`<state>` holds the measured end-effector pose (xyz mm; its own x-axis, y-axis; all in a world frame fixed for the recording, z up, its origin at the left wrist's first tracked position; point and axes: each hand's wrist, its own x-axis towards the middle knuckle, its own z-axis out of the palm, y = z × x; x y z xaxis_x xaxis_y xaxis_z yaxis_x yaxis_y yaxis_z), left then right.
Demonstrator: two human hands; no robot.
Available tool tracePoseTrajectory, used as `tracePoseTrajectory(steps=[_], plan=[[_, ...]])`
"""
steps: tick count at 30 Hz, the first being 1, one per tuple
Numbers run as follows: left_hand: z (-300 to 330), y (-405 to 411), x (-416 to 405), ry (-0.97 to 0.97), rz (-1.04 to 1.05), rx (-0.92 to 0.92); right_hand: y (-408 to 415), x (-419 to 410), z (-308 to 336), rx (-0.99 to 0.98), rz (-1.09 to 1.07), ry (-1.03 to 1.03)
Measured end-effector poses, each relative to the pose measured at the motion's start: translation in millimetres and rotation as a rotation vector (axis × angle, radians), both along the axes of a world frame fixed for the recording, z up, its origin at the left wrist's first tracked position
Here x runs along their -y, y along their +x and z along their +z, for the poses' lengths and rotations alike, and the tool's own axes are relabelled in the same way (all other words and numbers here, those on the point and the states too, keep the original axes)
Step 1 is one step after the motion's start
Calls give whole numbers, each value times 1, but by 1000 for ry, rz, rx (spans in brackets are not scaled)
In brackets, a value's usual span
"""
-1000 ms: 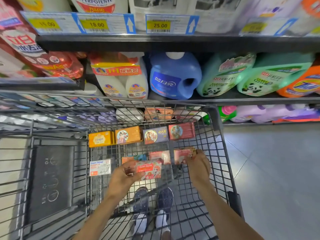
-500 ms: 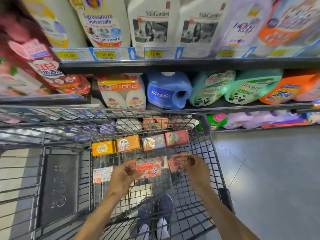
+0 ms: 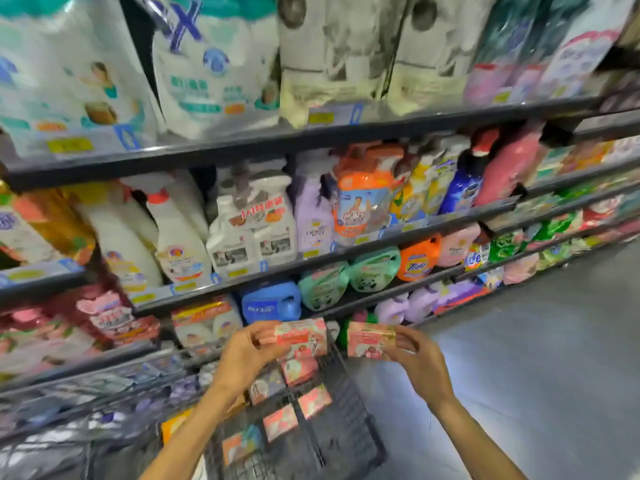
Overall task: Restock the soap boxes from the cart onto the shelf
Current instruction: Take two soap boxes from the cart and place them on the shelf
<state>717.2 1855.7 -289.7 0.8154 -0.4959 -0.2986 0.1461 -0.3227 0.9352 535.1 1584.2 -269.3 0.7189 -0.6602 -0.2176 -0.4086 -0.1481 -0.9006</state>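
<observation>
Now each hand grips a pink soap box low in the frame's centre above the cart [image 3: 346, 441]: left hand [image 3: 242, 355] holding the left box [image 3: 302, 337], right hand [image 3: 420, 362] the right box [image 3: 370, 340].

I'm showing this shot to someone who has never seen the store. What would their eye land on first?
Most likely the two pink soap boxes held up at the centre, above the cart: one in the left hand, the other in the right hand. Behind them rise shelves crowded with detergent, where an orange bottle in the middle row and a blue jug just above the hands stand out.
</observation>
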Motion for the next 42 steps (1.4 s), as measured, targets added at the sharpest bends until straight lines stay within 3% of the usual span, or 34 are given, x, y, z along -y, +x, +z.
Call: tracePoseTrajectory(steps=[7, 13, 28, 42], plan=[[132, -36, 137, -162, -252, 132, -101, 93, 115, 160, -242, 2], [200, -81, 272, -284, -461, 198, -192, 180, 194, 283, -366, -100], [290, -252, 614, -461, -718, 291, -397, 428, 291, 480, -604, -203], [314, -293, 941, -533, -872, 386, -445, 701, 305, 484, -752, -261]])
